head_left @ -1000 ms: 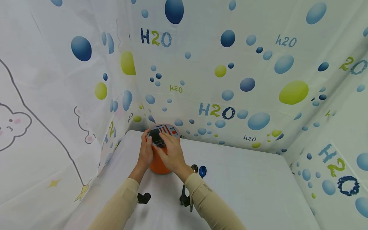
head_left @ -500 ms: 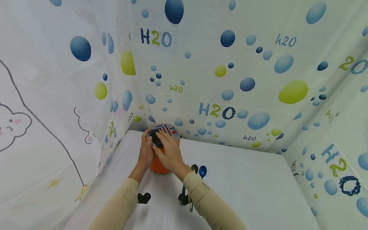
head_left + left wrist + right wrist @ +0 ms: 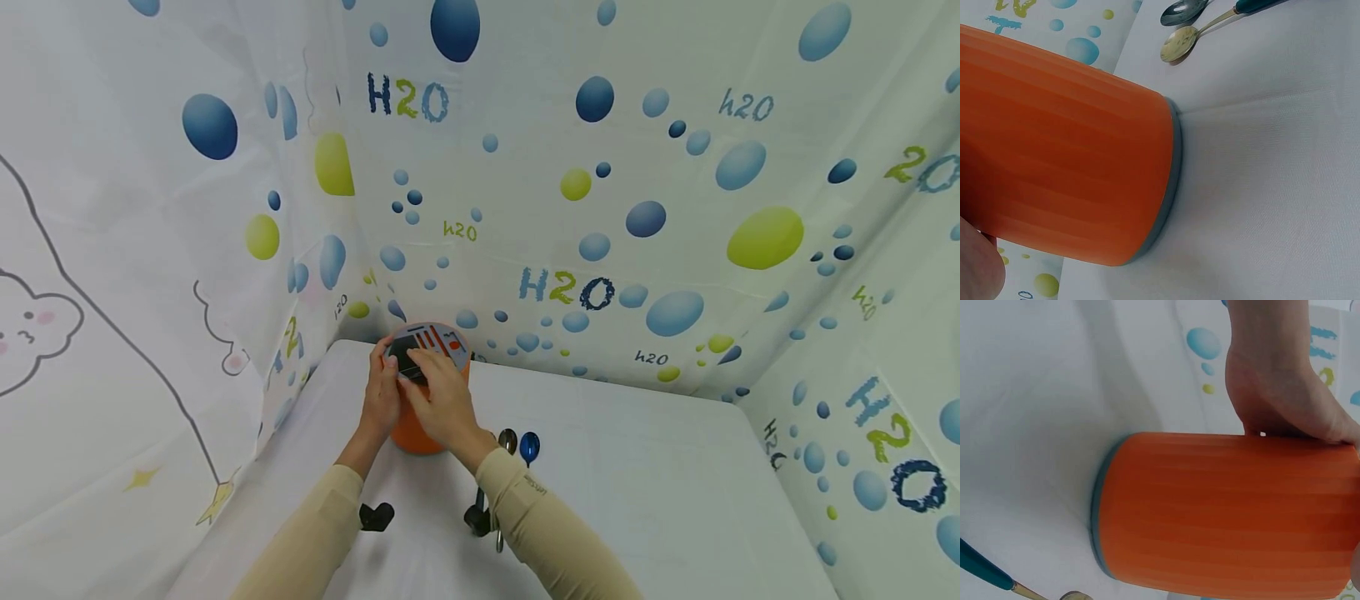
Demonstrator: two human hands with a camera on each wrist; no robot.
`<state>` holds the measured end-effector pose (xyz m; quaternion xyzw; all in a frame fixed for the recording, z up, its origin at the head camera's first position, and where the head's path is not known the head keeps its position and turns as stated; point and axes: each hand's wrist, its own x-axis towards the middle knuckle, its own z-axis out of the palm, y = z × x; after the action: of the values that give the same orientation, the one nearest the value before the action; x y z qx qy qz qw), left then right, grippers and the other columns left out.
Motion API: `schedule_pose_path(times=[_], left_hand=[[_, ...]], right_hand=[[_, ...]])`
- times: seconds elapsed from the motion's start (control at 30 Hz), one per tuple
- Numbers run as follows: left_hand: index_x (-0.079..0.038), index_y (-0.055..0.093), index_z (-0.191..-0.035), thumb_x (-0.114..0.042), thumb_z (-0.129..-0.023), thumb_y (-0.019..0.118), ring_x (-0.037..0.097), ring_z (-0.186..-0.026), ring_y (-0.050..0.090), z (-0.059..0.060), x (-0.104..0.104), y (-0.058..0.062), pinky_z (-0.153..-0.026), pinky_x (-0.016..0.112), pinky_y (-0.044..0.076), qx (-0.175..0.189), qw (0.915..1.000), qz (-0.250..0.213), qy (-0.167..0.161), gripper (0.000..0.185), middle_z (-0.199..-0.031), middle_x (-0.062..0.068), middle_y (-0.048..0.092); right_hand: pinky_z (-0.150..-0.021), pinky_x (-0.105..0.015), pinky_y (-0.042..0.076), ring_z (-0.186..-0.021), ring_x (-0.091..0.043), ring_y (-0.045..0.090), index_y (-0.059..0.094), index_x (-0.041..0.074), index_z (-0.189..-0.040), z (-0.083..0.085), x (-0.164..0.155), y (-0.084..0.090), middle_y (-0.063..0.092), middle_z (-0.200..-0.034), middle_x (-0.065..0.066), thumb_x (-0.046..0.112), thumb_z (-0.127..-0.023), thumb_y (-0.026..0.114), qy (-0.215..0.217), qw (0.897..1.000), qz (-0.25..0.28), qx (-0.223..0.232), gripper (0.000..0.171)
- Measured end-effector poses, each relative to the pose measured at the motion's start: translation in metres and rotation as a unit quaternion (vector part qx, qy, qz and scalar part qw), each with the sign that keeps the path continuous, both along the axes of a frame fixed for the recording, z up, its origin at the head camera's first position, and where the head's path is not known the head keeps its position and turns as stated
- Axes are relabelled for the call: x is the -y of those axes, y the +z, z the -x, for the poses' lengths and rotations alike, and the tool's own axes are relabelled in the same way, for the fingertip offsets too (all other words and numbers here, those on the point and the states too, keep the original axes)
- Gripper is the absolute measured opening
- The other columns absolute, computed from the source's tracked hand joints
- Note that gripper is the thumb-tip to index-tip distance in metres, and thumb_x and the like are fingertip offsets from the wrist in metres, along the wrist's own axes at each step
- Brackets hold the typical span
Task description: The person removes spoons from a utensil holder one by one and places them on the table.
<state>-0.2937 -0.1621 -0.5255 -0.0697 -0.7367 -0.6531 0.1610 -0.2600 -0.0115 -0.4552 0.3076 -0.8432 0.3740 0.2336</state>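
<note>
Fingers of your left hand (image 3: 380, 398) curl round the orange container (image 3: 417, 423), standing at the tabletop's (image 3: 637, 467) far left corner. Your right hand (image 3: 444, 402) pinches the dark piece (image 3: 406, 356) on its lid (image 3: 442, 337). Two spoons (image 3: 520, 443) lie just right.

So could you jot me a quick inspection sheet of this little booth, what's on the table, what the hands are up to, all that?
Surface: white table, covered with a cloth.
Job's things: orange pot standing upright near the back left corner; its patterned lid is on top.
Clutter: two spoons lying beside the pot; small black objects by the forearms, too unclear to name.
Grips: left hand holds the pot's side near the top; right hand rests its fingers on the lid.
Cables: nothing seen.
Surroundings: curtain walls printed with bubbles and H2O lettering.
</note>
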Motion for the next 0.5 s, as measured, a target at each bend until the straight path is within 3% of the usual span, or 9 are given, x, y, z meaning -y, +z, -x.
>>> schedule_pose_path(times=[0.23,0.5], left_hand=[[-0.022,0.024,-0.162,-0.038,-0.114,0.026,0.035,-0.144,0.039,-0.0023,-0.0009,0.0008,-0.123,0.058,0.027,-0.002,0.9997,0.021,0.011,0.051,-0.158,0.018,0.038],[-0.023,0.026,-0.161,-0.042,-0.113,0.026,0.034,-0.143,0.04,-0.0052,-0.0026,0.0032,-0.122,0.055,0.029,-0.004,0.9996,0.021,0.016,0.052,-0.156,0.018,0.039]], right_hand=[[-0.107,-0.036,0.053,-0.126,-0.022,0.064,0.068,0.005,-0.132,-0.0026,-0.0058,-0.003,0.068,-0.132,-0.008,0.017,-0.101,0.068,0.0,0.999,0.037,0.024,0.033],[-0.096,-0.026,0.057,-0.112,-0.019,0.07,0.074,0.004,-0.118,-0.001,-0.0096,-0.0068,0.072,-0.118,-0.007,0.01,-0.099,0.07,0.015,0.997,0.07,-0.026,0.02]])
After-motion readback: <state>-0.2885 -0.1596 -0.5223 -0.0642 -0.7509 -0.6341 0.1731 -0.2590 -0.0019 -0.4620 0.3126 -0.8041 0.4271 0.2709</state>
